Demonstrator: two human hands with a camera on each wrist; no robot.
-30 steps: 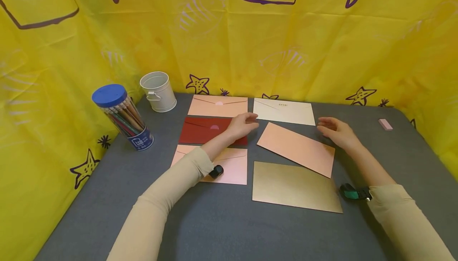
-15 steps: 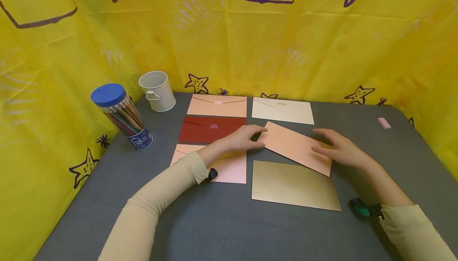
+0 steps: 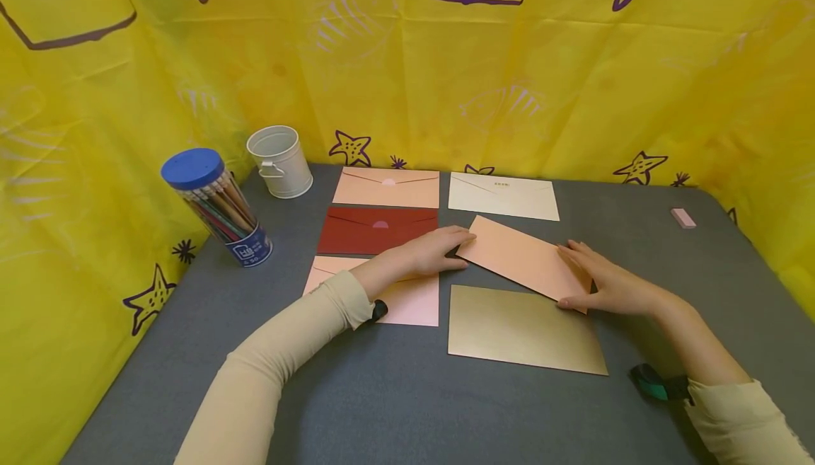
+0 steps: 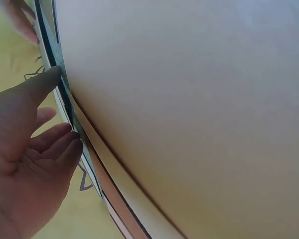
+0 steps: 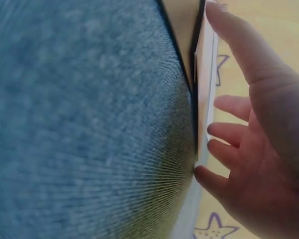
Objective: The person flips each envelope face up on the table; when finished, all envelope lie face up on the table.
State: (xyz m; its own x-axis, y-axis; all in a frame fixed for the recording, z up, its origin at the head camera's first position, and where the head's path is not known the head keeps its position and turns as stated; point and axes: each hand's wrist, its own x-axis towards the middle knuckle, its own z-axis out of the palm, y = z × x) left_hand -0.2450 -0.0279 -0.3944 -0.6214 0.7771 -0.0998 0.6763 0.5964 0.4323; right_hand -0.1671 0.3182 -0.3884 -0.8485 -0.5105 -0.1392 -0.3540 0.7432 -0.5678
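Note:
A plain peach envelope lies slanted on the dark grey table, its near right corner overlapping a gold envelope. My left hand is at its left end, fingertips right at the corner and thumb lower by the edge. Around its right end my right hand is spread, fingers toward the far edge and thumb at the near edge. In the left wrist view, the left hand's thumb and fingers stand apart. The right wrist view shows the right hand's fingers loosely spread.
A white envelope lies behind the peach one. To the left are another peach envelope, a red one and a pink one. A pencil tub, a white bucket and a pink block stand farther out.
My left hand has come toward me and right to the peach envelope's left end. The right hand has come down toward me onto its right end. The envelope shows no clear shift.

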